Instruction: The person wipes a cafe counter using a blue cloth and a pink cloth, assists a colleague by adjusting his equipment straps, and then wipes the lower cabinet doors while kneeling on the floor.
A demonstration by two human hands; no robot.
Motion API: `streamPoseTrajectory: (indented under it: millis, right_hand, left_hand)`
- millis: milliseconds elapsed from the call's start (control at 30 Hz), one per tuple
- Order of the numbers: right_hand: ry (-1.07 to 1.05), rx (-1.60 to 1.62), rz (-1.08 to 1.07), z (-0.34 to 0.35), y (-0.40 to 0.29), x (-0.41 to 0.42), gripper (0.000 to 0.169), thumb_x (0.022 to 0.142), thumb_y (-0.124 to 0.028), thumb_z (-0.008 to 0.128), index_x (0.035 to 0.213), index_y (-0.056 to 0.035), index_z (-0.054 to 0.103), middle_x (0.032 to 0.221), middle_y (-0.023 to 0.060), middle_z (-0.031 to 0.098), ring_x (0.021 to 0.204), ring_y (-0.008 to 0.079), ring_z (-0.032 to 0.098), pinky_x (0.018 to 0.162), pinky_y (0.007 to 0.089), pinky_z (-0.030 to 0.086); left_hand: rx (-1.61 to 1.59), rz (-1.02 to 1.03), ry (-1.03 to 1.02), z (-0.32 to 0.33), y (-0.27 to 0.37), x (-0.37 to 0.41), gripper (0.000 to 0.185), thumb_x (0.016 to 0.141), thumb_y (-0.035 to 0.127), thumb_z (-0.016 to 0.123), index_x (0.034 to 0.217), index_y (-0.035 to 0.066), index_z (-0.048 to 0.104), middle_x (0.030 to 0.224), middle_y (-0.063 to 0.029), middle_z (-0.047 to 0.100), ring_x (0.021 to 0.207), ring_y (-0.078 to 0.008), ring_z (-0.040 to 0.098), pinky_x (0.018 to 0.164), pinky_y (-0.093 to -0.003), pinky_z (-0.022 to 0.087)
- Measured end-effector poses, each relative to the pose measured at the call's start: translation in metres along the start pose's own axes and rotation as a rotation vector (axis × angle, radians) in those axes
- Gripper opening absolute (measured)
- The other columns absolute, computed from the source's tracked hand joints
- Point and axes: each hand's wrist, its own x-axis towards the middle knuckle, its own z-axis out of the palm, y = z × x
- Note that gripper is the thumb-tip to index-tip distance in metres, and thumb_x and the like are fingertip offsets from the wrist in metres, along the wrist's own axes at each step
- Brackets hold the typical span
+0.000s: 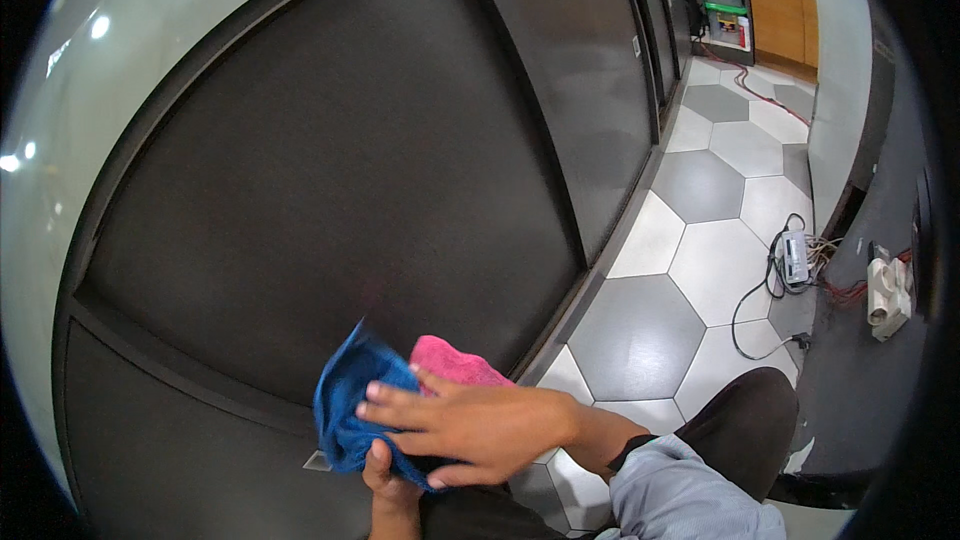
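Note:
A crumpled blue cloth (352, 397) is gripped from below by my left hand (394, 484), whose thumb shows at the cloth's lower edge. Over it reaches my right hand (480, 427), back upward, with its fingers stretched out and spread across the fabric. What lies under the right palm is hidden. A pink cloth (454, 360) pokes out beyond the right hand, partly covered by it. Both cloths are in front of a dark cabinet door panel (337, 187); whether they touch it I cannot tell.
Hexagonal white and grey floor tiles (637, 337) run along the cabinet's base on the right. A power strip (795, 256) with tangled cables and a loose plug (801, 341) lies there. Sockets (889, 296) are at the dark right-hand panel. Stacked plastic boxes (724, 7) stand far back.

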Motion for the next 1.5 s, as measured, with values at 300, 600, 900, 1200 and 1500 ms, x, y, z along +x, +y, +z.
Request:
streamPoseTrajectory:
  millis: [300, 600, 900, 1200, 1500]
  right_hand:
    - [0.504, 0.370, 0.317, 0.034, 0.008, 0.007, 0.048, 0.085, -0.042, 0.066, 0.122, -0.0122, 0.058, 0.128, 0.0198, 0.050, 0.114, 0.0318, 0.056, 0.087, 0.0405, 0.050]
    - [1.005, -0.680, 0.897, -0.001, 0.161, -0.047, 0.052, 0.101, -0.043, 0.038, 0.135, -0.0045, 0.047, 0.143, 0.0223, 0.033, 0.131, 0.0398, 0.033, 0.109, 0.0456, 0.027]
    - [1.583, 0.011, 1.091, 0.088, 0.253, -0.082, 0.064, 0.101, -0.048, 0.030, 0.146, -0.0020, 0.028, 0.149, 0.0226, 0.030, 0.137, 0.0354, 0.033, 0.112, 0.0439, 0.027]
    - [1.816, -0.092, 0.873, -0.133, 0.255, 0.064, 0.055, 0.088, -0.052, 0.052, 0.120, -0.0075, 0.053, 0.112, 0.0186, 0.057, 0.102, 0.0310, 0.054, 0.087, 0.0410, 0.042]
    - [1.088, -0.728, -0.053, 0.013, 0.071, 0.268, 0.061, 0.097, -0.034, 0.041, 0.145, 0.0018, 0.026, 0.149, 0.0345, 0.018, 0.140, 0.0456, 0.021, 0.113, 0.0598, 0.014]
  left_hand:
    - [-0.342, 0.125, 0.108, -0.022, 0.023, -0.025, 0.082, 0.071, 0.047, 0.064, 0.130, -0.006, 0.045, 0.114, -0.0225, 0.061, 0.101, -0.0352, 0.063, 0.091, -0.0460, 0.051]
    - [-0.248, -0.038, -0.133, -0.015, 0.060, -0.044, 0.081, 0.065, 0.043, 0.061, 0.122, -0.014, 0.048, 0.116, -0.0329, 0.058, 0.107, -0.0414, 0.058, 0.099, -0.0459, 0.043]
    - [-0.325, -0.275, -0.231, -0.038, 0.043, -0.046, 0.091, 0.067, 0.042, 0.059, 0.134, -0.014, 0.038, 0.119, -0.0306, 0.057, 0.108, -0.0359, 0.058, 0.098, -0.0416, 0.043]
    - [-0.393, -0.272, -0.246, -0.057, 0.028, -0.045, 0.078, 0.073, 0.038, 0.059, 0.132, -0.011, 0.042, 0.114, -0.0269, 0.059, 0.102, -0.0322, 0.060, 0.092, -0.0405, 0.046]
    - [-0.312, -0.291, -0.169, -0.058, 0.031, -0.047, 0.076, 0.076, 0.039, 0.057, 0.134, -0.007, 0.038, 0.118, -0.0262, 0.056, 0.105, -0.0323, 0.058, 0.093, -0.0413, 0.046]
